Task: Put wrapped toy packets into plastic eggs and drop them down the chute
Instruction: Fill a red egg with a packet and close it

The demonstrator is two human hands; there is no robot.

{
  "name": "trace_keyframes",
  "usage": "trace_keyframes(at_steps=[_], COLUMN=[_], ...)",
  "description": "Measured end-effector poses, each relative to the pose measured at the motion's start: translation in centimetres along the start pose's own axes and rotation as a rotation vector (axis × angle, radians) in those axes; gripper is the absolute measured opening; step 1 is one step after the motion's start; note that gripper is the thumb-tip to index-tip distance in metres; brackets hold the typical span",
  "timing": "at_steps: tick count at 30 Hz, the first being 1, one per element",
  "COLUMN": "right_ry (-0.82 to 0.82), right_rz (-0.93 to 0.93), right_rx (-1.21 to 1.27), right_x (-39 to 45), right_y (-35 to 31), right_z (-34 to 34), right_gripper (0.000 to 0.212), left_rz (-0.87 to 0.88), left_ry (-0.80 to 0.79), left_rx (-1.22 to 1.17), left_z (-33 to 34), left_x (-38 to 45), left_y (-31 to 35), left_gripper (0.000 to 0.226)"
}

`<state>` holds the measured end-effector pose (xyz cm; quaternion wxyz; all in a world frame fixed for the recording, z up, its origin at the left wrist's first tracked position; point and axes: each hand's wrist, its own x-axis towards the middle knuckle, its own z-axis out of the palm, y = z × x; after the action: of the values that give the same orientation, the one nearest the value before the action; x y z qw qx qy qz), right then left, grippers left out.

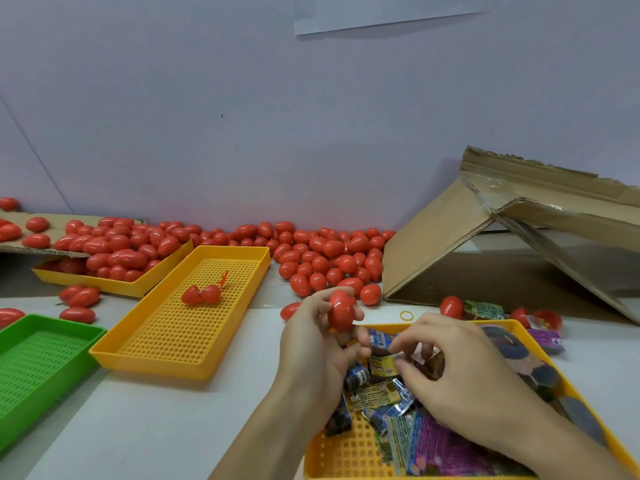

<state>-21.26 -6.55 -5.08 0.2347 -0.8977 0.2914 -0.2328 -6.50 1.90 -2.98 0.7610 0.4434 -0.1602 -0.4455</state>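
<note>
The head view looks down at a white counter (180, 427) by a pale wall.

The left hand (311, 344) is curled around a closed red egg (341, 310) and holds it up, just above the far edge of a yellow tray (346, 455). The right hand (460, 379) reaches down into that tray. Its fingers (407, 348) are bent and pinch a small packet (381, 362). The tray is full of more packets (408, 434), blue, yellow and purple ones, all in a jumble.

To the left sits a second yellow tray (166, 355). In it lies an open egg (201, 295), its two halves side by side, with a small red bit near it. A green tray (31, 362) sits at the far left edge.

A big heap of eggs (329, 258) lies along the wall. More eggs fill a third yellow tray (114, 284) at the back left, and some rest on a flat bit of card there.

On the right, a cardboard chute (485, 237) slopes down from the wall. A few eggs and packets lie near its bottom. A little yellow band (406, 315) lies on the counter just past the near tray.
</note>
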Motion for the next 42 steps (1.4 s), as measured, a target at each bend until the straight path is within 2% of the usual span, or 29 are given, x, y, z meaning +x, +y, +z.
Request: trace_keyframes(at_steps=[2, 4, 10, 15, 19, 21, 23, 26, 27, 29, 31, 33, 36, 39, 42], right_ry=[-0.092, -0.105, -0.039, 0.017, 0.030, 0.096, 0.247, 0.355, 0.321, 0.142, -0.052, -0.128, -0.027, 0.105, 0.168], right_rz=[-0.021, -0.037, -0.098, -0.068, -0.020, -0.009, -0.007, -0.072, -0.093, -0.102, -0.094, -0.111, -0.119, -0.105, -0.066], right_rx=[-0.060, -0.089, -0.115, -0.009, 0.106, 0.170, 0.233, 0.145, 0.102, 0.047, -0.051, -0.135, -0.061, 0.048, 0.155], right_x=[-0.2, -0.1, -0.1, 0.2, 0.3, 0.4, 0.5, 0.6, 0.6, 0.4, 0.3, 0.2, 0.4, 0.5, 0.6], right_y=[0.2, 0.2, 0.2, 0.2, 0.3, 0.3, 0.3, 0.5, 0.6, 0.8, 1.1, 1.2, 0.9, 0.9, 0.7], right_z=[0.1, 0.2, 0.2, 0.2, 0.1, 0.0, -0.5, -1.8, -2.1, -2.4, -1.8, -1.2, -1.5, -2.0, -2.3], right_gripper=[0.016, 0.022, 0.014, 0.003, 0.007, 0.008, 0.012, 0.014, 0.013, 0.012, 0.025, 0.022, 0.005, 0.008, 0.011], left_rz=[-0.006, -0.009, -0.010, 0.001, 0.005, 0.003, 0.000, 0.003, 0.005, 0.014, 0.023, 0.026, 0.027, 0.029, 0.025], left_ry=[0.015, 0.023, 0.041, 0.044, 0.044, 0.042, 0.038, 0.034, 0.033, 0.032, 0.029, 0.028, 0.031, 0.039, 0.039], left_rx=[0.002, 0.013, 0.037, 0.050, 0.064, 0.058, 0.053, 0.052, 0.053, 0.060, 0.074, 0.089, 0.107, 0.109, 0.098], left_z=[0.0, 0.1, 0.2, 0.3, 0.3, 0.3, 0.3, 0.3, 0.3, 0.3, 0.3, 0.2, 0.2, 0.2, 0.3], left_x=[0.0, 0.0, -0.1, -0.1, 0.0, 0.0, -0.1, -0.1, 0.0, 0.0, 0.0, 0.0, 0.1, 0.1, 0.1], left_y=[0.0, 0.0, 0.0, 0.0, 0.0, 0.0, 0.0, 0.0, 0.0, -0.1, -0.2, -0.2, -0.3, -0.3, -0.3], left_gripper=[0.029, 0.029, 0.029, 0.029, 0.030, 0.029, 0.029, 0.029, 0.030, 0.029, 0.030, 0.030, 0.031, 0.031, 0.029])
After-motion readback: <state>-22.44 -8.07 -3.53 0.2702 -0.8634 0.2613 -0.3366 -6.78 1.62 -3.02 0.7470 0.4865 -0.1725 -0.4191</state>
